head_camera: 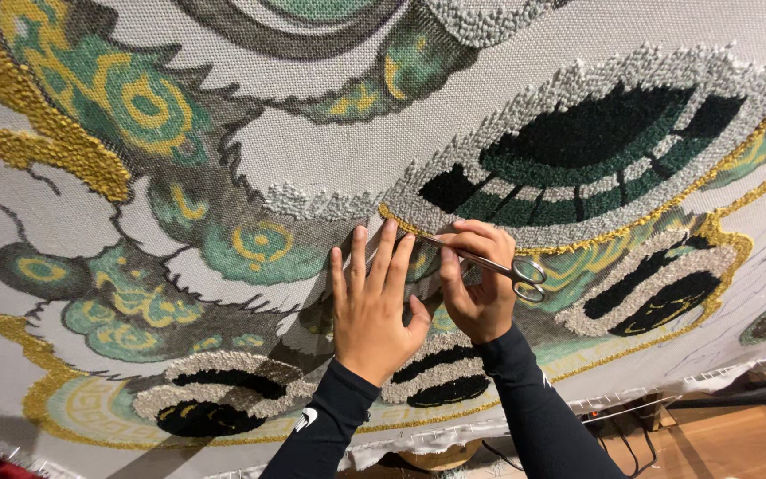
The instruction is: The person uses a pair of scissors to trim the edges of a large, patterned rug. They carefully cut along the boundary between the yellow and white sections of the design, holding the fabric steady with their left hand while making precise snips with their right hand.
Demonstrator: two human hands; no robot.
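A large stretched backing cloth [312, 151] fills the view, printed with a green, gold and grey pattern and partly tufted with grey, gold and dark green yarn. My left hand [372, 306] lies flat on the cloth with its fingers spread, just below a gold tufted line [489, 247]. My right hand [479, 282] holds small silver scissors [498, 264], their blades pointing left toward the gold line beside my left fingertips. Both arms wear black sleeves.
The cloth's lower edge [454, 435] runs along the bottom with a frayed white hem. Below it at the right are a wooden floor [720, 443], dark cables and a dark frame bar [738, 397].
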